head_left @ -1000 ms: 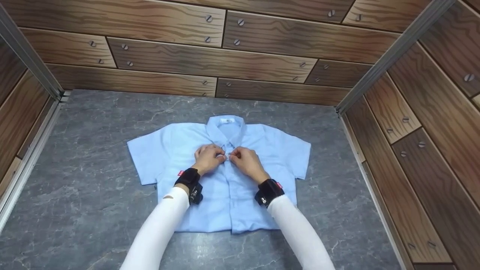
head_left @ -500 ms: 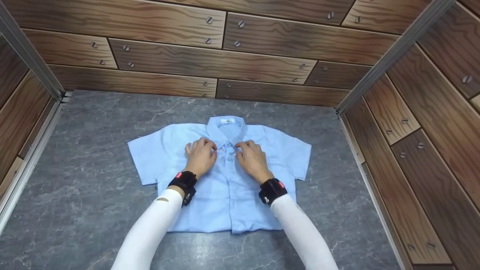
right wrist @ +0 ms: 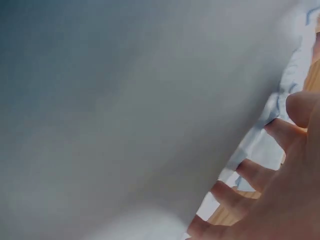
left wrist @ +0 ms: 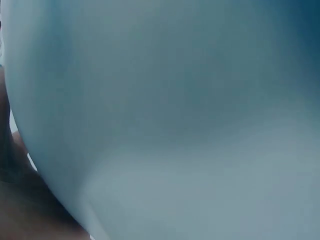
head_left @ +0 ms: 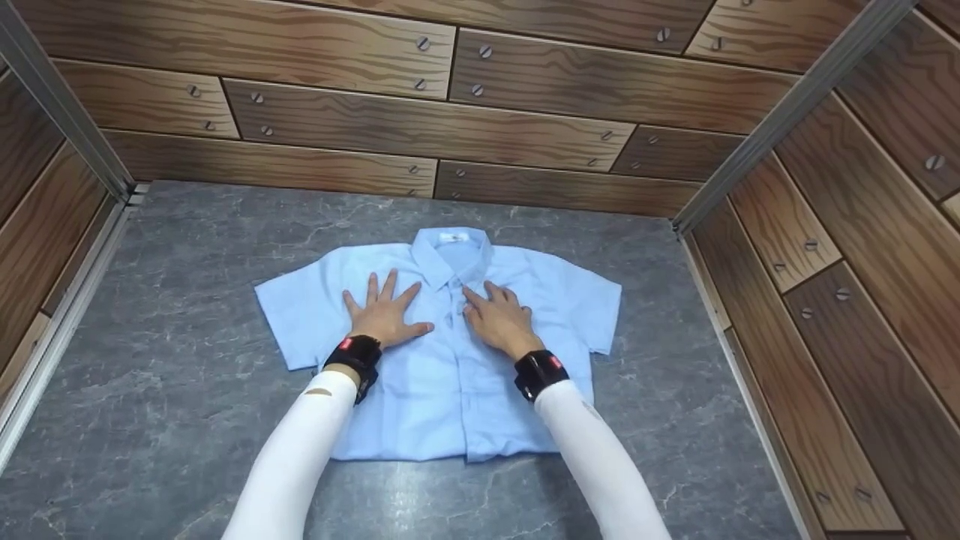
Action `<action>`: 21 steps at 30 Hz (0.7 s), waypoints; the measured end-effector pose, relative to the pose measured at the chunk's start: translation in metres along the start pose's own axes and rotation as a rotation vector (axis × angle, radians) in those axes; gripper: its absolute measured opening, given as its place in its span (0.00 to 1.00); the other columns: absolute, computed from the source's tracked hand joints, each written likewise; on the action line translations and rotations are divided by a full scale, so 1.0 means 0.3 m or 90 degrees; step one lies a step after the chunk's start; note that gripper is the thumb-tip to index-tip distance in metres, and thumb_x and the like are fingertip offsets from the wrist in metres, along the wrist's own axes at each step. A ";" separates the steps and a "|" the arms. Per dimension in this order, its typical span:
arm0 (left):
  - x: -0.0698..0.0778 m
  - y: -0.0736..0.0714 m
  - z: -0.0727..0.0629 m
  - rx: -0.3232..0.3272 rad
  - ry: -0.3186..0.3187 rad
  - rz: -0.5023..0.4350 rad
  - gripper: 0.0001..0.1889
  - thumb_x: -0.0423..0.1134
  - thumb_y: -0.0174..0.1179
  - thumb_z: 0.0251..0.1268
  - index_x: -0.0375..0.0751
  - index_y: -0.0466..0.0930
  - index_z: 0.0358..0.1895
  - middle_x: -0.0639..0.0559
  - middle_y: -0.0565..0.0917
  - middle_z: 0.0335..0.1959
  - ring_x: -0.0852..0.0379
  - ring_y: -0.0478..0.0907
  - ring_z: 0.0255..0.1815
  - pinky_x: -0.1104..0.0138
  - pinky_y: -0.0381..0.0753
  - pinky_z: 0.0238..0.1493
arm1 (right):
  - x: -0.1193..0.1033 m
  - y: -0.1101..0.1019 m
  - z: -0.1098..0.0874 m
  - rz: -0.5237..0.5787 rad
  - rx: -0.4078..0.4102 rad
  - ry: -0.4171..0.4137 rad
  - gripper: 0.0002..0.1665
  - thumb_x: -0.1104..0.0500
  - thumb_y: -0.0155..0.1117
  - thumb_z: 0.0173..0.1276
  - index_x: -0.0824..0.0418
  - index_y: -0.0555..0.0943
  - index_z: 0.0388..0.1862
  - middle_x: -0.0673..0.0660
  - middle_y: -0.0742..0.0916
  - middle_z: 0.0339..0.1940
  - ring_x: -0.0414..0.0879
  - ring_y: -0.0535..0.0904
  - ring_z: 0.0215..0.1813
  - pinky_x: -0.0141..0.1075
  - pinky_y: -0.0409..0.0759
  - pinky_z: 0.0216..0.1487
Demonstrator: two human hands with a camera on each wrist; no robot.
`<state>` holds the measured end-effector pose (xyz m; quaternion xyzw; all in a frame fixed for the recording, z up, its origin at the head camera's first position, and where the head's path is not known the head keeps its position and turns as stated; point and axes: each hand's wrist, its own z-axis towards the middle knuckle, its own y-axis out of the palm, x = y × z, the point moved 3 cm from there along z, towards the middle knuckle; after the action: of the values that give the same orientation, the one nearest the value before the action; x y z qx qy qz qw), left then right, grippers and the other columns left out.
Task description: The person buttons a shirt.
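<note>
A light blue short-sleeved shirt [head_left: 420, 405] lies front up, its collar [head_left: 427, 259] toward the back wall and its lower edge toward me. My left hand [head_left: 381, 319] rests on the chest to the left of the placket, fingers straight and spread. Beside the placket, just below the collar, my right hand [head_left: 501, 319] touches the cloth with its fingers loosely bent. In the right wrist view the fingertips of the right hand [right wrist: 280, 190] meet the fabric and pinch nothing visible. Blurred cloth [left wrist: 165, 110] fills most of the left wrist view.
The shirt lies on a dark grey marbled surface [head_left: 172, 315]. Wood-patterned panels [head_left: 345, 112] stand behind and on both sides, with metal rails [head_left: 787, 112] at the corners. Each wrist wears a black camera band [head_left: 540, 373].
Both hands pinched the placket below the collar a second ago, then let go. The left hand has moved left and spread flat; the right has shifted slightly right and its fingers have loosened.
</note>
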<state>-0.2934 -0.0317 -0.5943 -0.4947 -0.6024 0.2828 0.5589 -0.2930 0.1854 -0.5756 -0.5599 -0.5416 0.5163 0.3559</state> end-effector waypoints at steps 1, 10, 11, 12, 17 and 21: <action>-0.006 -0.003 0.004 -0.004 -0.001 0.005 0.47 0.74 0.55 0.53 0.64 0.53 0.76 0.47 0.40 0.80 0.37 0.28 0.79 0.27 0.27 0.63 | 0.000 0.001 0.005 -0.007 -0.004 -0.001 0.29 0.38 0.37 0.76 0.34 0.59 0.75 0.55 0.61 0.78 0.59 0.55 0.76 0.65 0.63 0.62; 0.032 -0.020 -0.001 0.069 0.012 0.049 0.41 0.67 0.59 0.58 0.59 0.60 0.74 0.39 0.48 0.78 0.33 0.37 0.78 0.30 0.35 0.67 | 0.000 -0.018 0.001 0.012 -0.006 -0.017 0.34 0.38 0.49 0.72 0.41 0.60 0.75 0.58 0.60 0.78 0.61 0.53 0.77 0.64 0.61 0.66; 0.046 -0.021 -0.012 0.096 0.027 0.049 0.38 0.63 0.61 0.59 0.56 0.64 0.72 0.38 0.52 0.77 0.33 0.41 0.78 0.31 0.37 0.68 | -0.002 -0.025 -0.006 0.023 0.015 -0.025 0.34 0.39 0.52 0.71 0.44 0.64 0.74 0.59 0.64 0.76 0.62 0.57 0.76 0.62 0.63 0.65; 0.061 -0.020 -0.025 0.118 0.045 0.047 0.35 0.61 0.62 0.59 0.54 0.68 0.69 0.38 0.57 0.75 0.34 0.45 0.77 0.32 0.39 0.68 | -0.004 -0.032 -0.013 0.031 0.033 -0.033 0.33 0.40 0.54 0.70 0.47 0.67 0.72 0.60 0.67 0.74 0.62 0.60 0.74 0.61 0.65 0.64; 0.114 0.010 -0.091 0.070 0.130 0.022 0.35 0.63 0.62 0.57 0.56 0.69 0.68 0.42 0.61 0.73 0.35 0.49 0.76 0.30 0.42 0.66 | -0.004 -0.034 -0.058 0.028 0.027 -0.026 0.33 0.38 0.56 0.68 0.49 0.72 0.68 0.60 0.68 0.73 0.64 0.61 0.73 0.64 0.67 0.61; 0.100 0.035 -0.110 -0.041 0.109 0.060 0.47 0.75 0.57 0.50 0.64 0.54 0.75 0.47 0.46 0.80 0.35 0.36 0.79 0.27 0.35 0.64 | 0.008 -0.003 -0.088 0.011 -0.066 0.017 0.40 0.31 0.52 0.67 0.41 0.61 0.75 0.57 0.56 0.80 0.69 0.48 0.77 0.71 0.58 0.63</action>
<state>-0.2555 -0.0076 -0.5847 -0.5626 -0.5374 0.2461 0.5780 -0.2680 0.1922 -0.5696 -0.5893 -0.5580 0.4828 0.3291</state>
